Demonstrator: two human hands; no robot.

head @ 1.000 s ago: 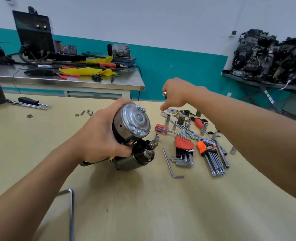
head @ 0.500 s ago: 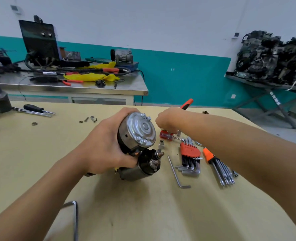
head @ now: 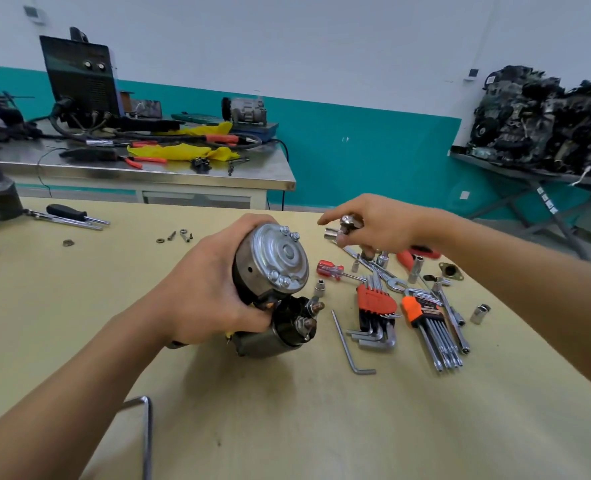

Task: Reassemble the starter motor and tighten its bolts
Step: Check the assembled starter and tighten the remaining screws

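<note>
My left hand (head: 204, 292) grips the starter motor (head: 273, 289), tilted so its silver end cap with several bolt heads faces me; its lower end rests on the yellow table (head: 287, 427). The black solenoid with two terminal studs sits under the cap. My right hand (head: 377, 226) hovers to the right of the cap, above the tools, and holds a ratchet wrench (head: 347, 225) by its shiny head, a socket pointing left. The ratchet's red handle (head: 422, 252) shows behind my forearm.
Two orange hex key sets (head: 377, 303), a loose hex key (head: 349, 348), a small red screwdriver (head: 330, 269), wrenches and several sockets lie right of the motor. Small screws and washers (head: 179, 235) lie at the back left. A steel bench (head: 148, 168) stands behind.
My right hand dipped into the tool pile and came up holding the ratchet wrench, now level with the motor's end cap. My left hand kept its grip on the motor.
</note>
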